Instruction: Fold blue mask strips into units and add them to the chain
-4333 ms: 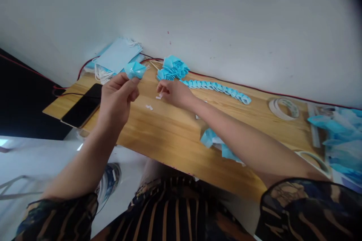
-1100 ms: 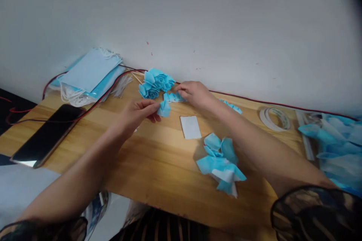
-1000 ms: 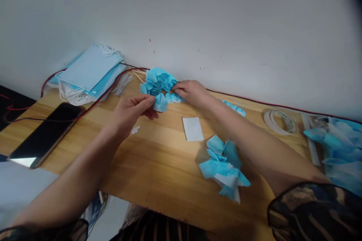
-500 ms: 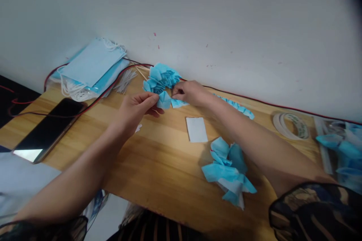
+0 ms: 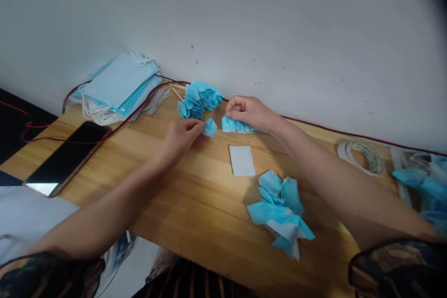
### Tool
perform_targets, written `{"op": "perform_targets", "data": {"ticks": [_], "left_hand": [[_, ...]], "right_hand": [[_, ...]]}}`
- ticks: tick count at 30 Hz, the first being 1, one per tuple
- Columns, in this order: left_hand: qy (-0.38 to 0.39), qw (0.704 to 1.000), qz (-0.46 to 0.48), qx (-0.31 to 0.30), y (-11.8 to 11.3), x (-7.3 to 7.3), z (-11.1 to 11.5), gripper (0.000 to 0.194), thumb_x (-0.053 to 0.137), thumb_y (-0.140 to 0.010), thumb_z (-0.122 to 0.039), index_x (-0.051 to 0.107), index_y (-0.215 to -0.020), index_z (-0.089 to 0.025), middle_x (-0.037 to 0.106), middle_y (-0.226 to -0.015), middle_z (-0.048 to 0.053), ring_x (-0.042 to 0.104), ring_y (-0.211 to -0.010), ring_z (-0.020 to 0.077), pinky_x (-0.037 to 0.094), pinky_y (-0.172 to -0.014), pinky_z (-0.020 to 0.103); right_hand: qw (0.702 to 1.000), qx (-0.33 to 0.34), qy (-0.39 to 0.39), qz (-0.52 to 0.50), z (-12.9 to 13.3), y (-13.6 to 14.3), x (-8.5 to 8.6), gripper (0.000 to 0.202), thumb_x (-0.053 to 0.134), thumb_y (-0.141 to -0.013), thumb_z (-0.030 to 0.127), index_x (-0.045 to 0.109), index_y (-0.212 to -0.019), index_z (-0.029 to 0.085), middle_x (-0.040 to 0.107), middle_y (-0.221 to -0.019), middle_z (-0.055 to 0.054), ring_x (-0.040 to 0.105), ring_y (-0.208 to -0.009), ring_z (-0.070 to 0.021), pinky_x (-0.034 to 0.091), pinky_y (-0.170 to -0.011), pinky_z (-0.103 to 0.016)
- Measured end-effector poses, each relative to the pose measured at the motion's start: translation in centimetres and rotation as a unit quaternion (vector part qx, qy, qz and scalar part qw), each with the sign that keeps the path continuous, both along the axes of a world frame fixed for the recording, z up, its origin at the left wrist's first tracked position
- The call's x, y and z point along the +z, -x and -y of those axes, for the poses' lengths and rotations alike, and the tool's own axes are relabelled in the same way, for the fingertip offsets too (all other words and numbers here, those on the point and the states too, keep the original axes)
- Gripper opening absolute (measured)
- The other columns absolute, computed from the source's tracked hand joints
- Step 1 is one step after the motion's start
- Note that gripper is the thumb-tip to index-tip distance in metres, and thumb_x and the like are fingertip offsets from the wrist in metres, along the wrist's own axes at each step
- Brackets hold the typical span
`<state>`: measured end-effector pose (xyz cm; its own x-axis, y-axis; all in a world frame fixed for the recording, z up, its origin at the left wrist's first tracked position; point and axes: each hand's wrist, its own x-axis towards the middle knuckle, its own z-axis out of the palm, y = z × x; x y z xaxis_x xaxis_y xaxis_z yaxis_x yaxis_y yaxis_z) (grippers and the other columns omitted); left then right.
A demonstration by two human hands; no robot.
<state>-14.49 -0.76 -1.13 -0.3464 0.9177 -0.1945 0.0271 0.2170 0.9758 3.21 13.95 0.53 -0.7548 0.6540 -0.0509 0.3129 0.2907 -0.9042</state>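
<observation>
Between thumb and fingers, my left hand pinches a small folded blue piece above the wooden table. My right hand is at the left end of a row of overlapping blue pieces, its thumb and fingertips together on or just above it; whether it grips one is too small to tell. Behind my left hand lies a bunch of blue petal-like shapes with thin sticks. A white rectangular piece lies in front of the row, and a crumpled blue and white flower-like bundle is nearer the table's front edge.
A stack of blue masks sits at the back left, with thin strips beside it. A phone lies at the left, crossed by a red and black cable. Tape rolls and bagged blue material are at the right.
My left hand has moved slightly right with the small blue piece, away from the petal bunch. My right hand has shifted right, and the left end of the row now shows.
</observation>
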Motion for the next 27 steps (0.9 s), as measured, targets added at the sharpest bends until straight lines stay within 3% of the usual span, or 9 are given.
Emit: {"op": "perform_targets", "data": {"ticks": [5,14,20,27], "left_hand": [[-0.004,1.0,0.006,0.013,-1.2,0.3,-1.2,0.019,0.061,-0.085,-0.028,0.07,-0.077,-0.014,0.07,-0.07,0.002,0.068,-0.064,0.0142,0.058,-0.06,0.025],[-0.045,0.999,0.02,0.013,-2.3,-0.3,-2.0,0.017,0.061,-0.087,-0.026,0.066,-0.075,-0.014,0.066,-0.07,0.0,0.069,-0.063,0.0142,0.057,-0.058,0.023],[-0.064,0.997,0.031,0.004,-2.4,-0.7,-2.0,0.018,0.062,-0.086,-0.029,0.065,-0.075,-0.015,0.064,-0.07,0.0,0.069,-0.065,0.0146,0.06,-0.062,0.026],[-0.068,0.997,0.02,0.006,-2.4,-0.8,-2.0,0.017,0.062,-0.085,-0.029,0.065,-0.076,-0.015,0.064,-0.071,0.0,0.068,-0.071,0.0147,0.06,-0.066,0.026]], "right_hand": [[0.999,-0.001,0.023,-0.031,0.9,-0.4,0.2,0.028,0.069,-0.081,0.035,0.065,-0.104,0.02,0.053,-0.06,0.007,0.04,-0.052,-0.0085,0.032,-0.052,-0.023],[0.999,-0.025,-0.016,-0.046,2.0,-1.3,0.3,0.027,0.065,-0.083,0.035,0.065,-0.104,0.018,0.065,-0.073,0.002,0.047,-0.058,-0.0095,0.036,-0.055,-0.024],[0.997,-0.054,-0.048,-0.04,2.9,-1.2,0.4,0.022,0.063,-0.085,0.033,0.065,-0.102,0.019,0.06,-0.068,0.003,0.046,-0.057,-0.01,0.035,-0.056,-0.025],[0.996,-0.066,-0.031,-0.05,3.3,-1.1,0.1,0.022,0.063,-0.085,0.035,0.066,-0.101,0.019,0.059,-0.068,0.003,0.045,-0.057,-0.0101,0.034,-0.056,-0.025]]}}
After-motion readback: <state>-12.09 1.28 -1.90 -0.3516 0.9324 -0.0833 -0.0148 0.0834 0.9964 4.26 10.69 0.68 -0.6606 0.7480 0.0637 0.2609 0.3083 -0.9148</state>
